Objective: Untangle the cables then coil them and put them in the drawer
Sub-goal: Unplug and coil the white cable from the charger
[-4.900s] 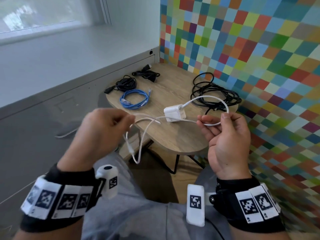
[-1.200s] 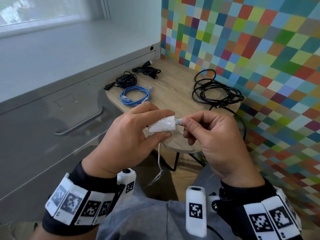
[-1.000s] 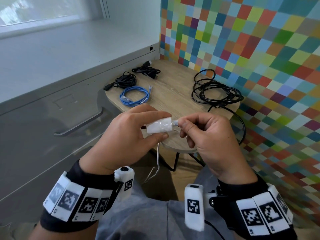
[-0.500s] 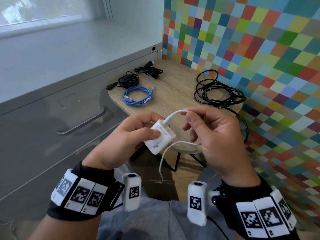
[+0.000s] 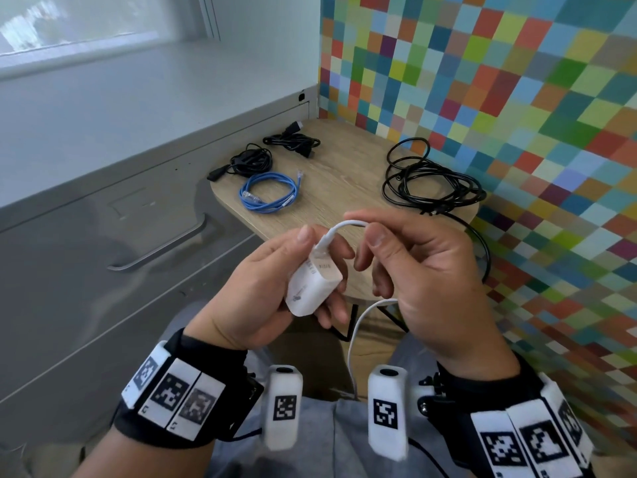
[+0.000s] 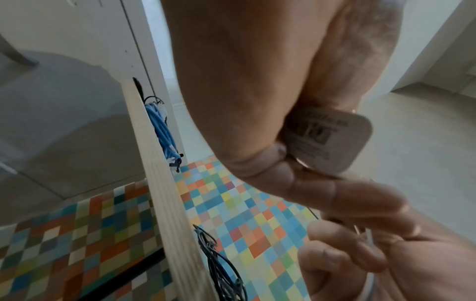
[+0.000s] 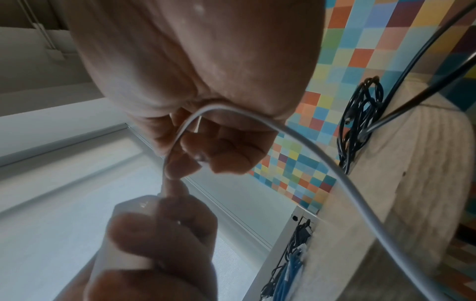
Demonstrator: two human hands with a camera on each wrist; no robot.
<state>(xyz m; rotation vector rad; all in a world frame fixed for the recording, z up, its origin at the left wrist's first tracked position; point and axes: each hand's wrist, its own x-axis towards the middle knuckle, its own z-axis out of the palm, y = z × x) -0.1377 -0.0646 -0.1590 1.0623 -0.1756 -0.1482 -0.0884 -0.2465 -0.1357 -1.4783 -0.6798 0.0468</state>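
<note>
An office corner — grey filing cabinet point(image 5: 103, 236), small wooden table point(image 5: 344, 174), checkered wall point(image 5: 499, 81).

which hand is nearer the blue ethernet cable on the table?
Left. The left hand, gripping the white charger, sits just this side of the blue ethernet cable; the right hand, holding the white cable, is further right.

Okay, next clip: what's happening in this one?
A person is sorting cables at a small wooden table. The left hand grips a white charger block, and the right hand holds its white cable, which loops from the block and trails down toward the lap. On the table lie a coiled blue cable, two small black bundles and a larger loose black cable pile. The grey drawer alongside is closed.
</note>
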